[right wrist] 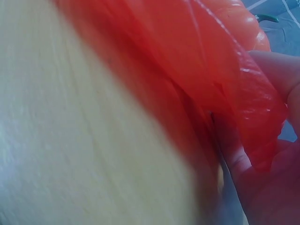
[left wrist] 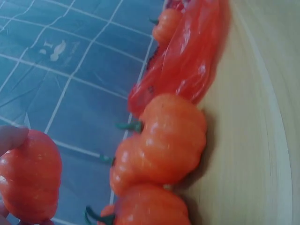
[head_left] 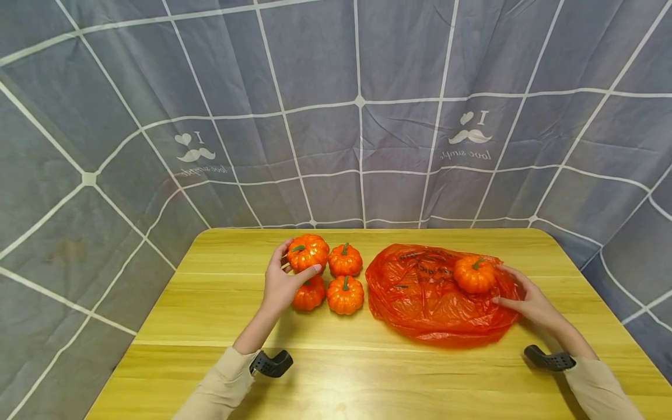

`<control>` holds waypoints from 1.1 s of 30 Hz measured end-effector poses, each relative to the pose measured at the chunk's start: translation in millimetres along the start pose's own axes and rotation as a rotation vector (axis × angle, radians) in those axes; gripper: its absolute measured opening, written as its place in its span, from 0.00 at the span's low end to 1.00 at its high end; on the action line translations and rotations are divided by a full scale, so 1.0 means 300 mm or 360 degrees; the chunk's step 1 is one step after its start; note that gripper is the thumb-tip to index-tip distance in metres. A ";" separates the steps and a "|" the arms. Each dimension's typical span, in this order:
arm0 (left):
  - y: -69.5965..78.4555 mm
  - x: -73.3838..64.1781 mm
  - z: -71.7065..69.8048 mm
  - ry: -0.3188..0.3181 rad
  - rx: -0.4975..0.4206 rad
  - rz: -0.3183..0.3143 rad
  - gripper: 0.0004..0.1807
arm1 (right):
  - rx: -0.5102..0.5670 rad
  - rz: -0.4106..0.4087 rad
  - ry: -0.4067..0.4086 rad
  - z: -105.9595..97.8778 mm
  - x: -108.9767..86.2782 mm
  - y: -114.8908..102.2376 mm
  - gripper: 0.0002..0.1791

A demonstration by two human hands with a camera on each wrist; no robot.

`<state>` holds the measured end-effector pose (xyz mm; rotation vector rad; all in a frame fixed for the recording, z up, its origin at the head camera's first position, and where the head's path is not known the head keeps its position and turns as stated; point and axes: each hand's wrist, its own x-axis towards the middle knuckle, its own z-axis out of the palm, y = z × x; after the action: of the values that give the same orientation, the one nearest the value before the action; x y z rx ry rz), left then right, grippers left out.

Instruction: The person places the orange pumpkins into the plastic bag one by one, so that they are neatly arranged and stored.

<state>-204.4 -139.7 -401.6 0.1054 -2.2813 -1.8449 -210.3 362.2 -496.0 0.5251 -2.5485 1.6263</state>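
Note:
My left hand (head_left: 280, 284) grips a small orange pumpkin (head_left: 308, 253) with a green stem, thumb and fingers on its sides. In the left wrist view this pumpkin (left wrist: 30, 178) appears raised off the table. Three similar pumpkins stand close by: one behind (head_left: 345, 260), one in front (head_left: 345, 295), and one partly hidden under my left hand (head_left: 308, 294). To the right lies a crumpled red plastic bag (head_left: 415, 297), with another pumpkin (head_left: 474, 274) at its right end. My right hand (head_left: 532, 300) holds the bag's right edge, thumb above and fingers beneath the film in the right wrist view.
The wooden table (head_left: 336, 373) has rounded far corners. A grey curtain (head_left: 325, 140) with white grid lines hangs behind it and along the sides. Black wrist straps (head_left: 273, 364) sit on both forearms.

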 end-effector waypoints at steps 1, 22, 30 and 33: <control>0.003 -0.002 0.010 -0.0009 -0.0011 0.0011 0.46 | -0.0011 -0.0002 0.0002 0.000 0.000 -0.001 0.40; 0.064 -0.032 0.209 -0.0190 -0.0040 0.0062 0.44 | -0.0083 0.0048 0.0002 -0.007 0.002 -0.015 0.39; 0.065 -0.034 0.288 -0.0250 -0.0044 0.0103 0.44 | 0.0003 -0.0006 -0.0012 -0.002 0.003 0.003 0.39; 0.069 -0.033 0.324 -0.0290 -0.0061 0.0078 0.44 | 0.0012 -0.0014 -0.0005 -0.002 0.005 0.010 0.39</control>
<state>-212.9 -40.0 -401.6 -0.1292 -2.3408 -1.9445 -212.7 363.4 -498.0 0.5393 -2.5393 1.6341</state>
